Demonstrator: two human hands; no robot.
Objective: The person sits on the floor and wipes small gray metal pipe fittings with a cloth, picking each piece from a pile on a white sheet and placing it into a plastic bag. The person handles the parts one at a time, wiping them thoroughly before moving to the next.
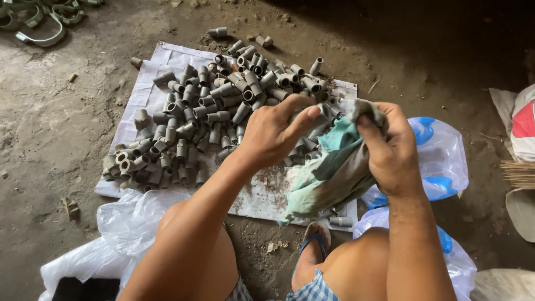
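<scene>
Down on the ground, you are crouched over a packed dirt floor [50, 128], grey-brown and gritty, with deep shadow at the far right. A white woven sheet [142, 100] lies spread on it, and on that sheet sits a heap of grey plastic pipe fittings [217, 106], short hollow cylinders, dull and dusty, tumbled at every angle; a few strays lie just off the far edge. Green curved clamps [42, 17] rest at the far left corner. Crumpled clear plastic bags [440, 161] with blue patches lie to the right of the sheet, and another clear bag [125, 223] bunches near your left knee.

Your left hand [276, 134] reaches over the near right part of the heap, wrist bent down, thumb stretched toward the cloth and fingers curled; whether it pinches a fitting or only the cloth's edge cannot be told. Your right hand [390, 150] is clenched on a teal and grey rag [334, 167], gripping its bunched top while the soft, stained folds hang over the sheet's right edge. Your sandalled foot [315, 239] rests on the dirt just below the rag, between your bare knees.
</scene>
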